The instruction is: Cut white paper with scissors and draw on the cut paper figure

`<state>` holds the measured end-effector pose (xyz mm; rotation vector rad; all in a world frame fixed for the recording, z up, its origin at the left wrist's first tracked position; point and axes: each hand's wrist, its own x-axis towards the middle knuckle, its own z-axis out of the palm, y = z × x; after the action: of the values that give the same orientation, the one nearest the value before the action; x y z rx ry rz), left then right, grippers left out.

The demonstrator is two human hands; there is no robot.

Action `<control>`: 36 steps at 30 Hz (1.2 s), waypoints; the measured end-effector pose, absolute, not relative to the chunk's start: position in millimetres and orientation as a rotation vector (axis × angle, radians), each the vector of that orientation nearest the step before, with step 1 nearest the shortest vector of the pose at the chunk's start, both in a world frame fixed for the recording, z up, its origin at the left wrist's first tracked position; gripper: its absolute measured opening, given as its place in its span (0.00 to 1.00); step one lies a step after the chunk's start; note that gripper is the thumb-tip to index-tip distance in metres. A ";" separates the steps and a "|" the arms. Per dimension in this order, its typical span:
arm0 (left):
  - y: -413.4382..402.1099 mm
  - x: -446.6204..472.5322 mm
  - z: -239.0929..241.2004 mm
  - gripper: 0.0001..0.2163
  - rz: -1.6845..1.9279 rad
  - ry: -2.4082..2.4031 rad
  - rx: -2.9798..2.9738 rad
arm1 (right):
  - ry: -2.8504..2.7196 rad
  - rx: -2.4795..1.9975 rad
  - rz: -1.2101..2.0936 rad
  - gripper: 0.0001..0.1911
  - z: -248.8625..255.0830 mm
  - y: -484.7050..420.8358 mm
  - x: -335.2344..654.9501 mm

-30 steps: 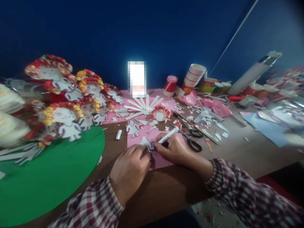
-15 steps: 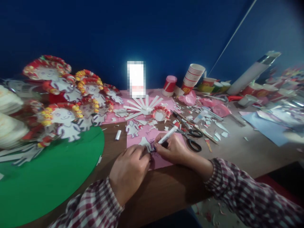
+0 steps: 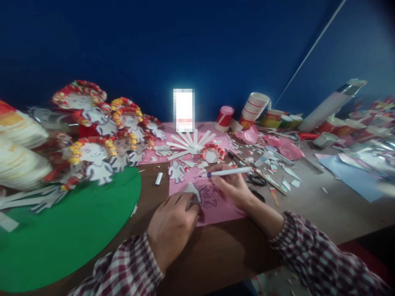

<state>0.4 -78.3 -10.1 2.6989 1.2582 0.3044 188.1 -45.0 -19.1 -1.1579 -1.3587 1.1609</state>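
Note:
My right hand (image 3: 230, 187) is closed around a white marker (image 3: 237, 170); its tip points left, just above the pink paper (image 3: 228, 207). Dark pen strokes are visible on this sheet between my hands. My left hand (image 3: 174, 218) lies on the near left part of the sheet, fingers curled, holding down a white paper cut-out (image 3: 194, 190) whose lower part it hides. A white paper doll (image 3: 176, 172) lies at the sheet's far left corner. Left of the sheet is the white marker cap (image 3: 158, 179) on the brown table.
Paper dolls with red and yellow hair (image 3: 95, 158) stand by a green round board (image 3: 101, 230) on the left. Scissors (image 3: 257, 181), a brush (image 3: 271, 183) and paper scraps lie right of my hand. Stacked paper cups (image 3: 254, 107) and a red pot (image 3: 224, 117) stand behind.
My right hand has lifted the marker tip from beside my left fingers and moved it farther away on the sheet, uncovering the pen strokes. The marker now lies flatter. My left hand stays on the cut-out.

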 end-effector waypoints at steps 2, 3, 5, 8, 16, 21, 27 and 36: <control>-79.3 0.4 -9.6 0.06 0.300 1.267 2.702 | -1.416 -1.192 1.129 0.06 -18.9 -46.7 185.7; -79.7 0.3 -9.5 0.06 0.297 1.268 2.702 | -1.445 -1.208 1.096 0.05 -19.2 -47.6 184.8; -80.3 0.2 -9.5 0.06 0.295 1.271 2.703 | -1.501 -1.232 1.027 0.04 -20.0 -48.9 183.7; -79.9 0.6 -9.7 0.06 0.289 1.283 2.694 | -1.544 -1.258 0.981 0.05 -20.5 -49.9 182.1; -78.9 2.4 -9.0 0.07 0.243 1.303 2.679 | -1.746 -1.331 0.883 0.03 -22.7 -54.4 173.4; -79.1 1.2 -9.6 0.06 0.247 1.293 2.678 | -1.790 -1.374 0.844 0.05 -22.2 -53.5 173.6; -78.2 1.7 -11.3 0.05 0.246 1.296 2.685 | -1.861 -1.393 0.837 0.07 -20.6 -52.5 174.6; -78.9 0.7 -13.6 0.05 0.291 1.275 2.716 | -1.903 -1.394 0.781 0.08 -18.9 -52.1 175.1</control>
<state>0.7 -78.9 -13.6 2.7165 1.2749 0.2914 175.1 -52.1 -18.9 -1.3941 -1.9030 0.7810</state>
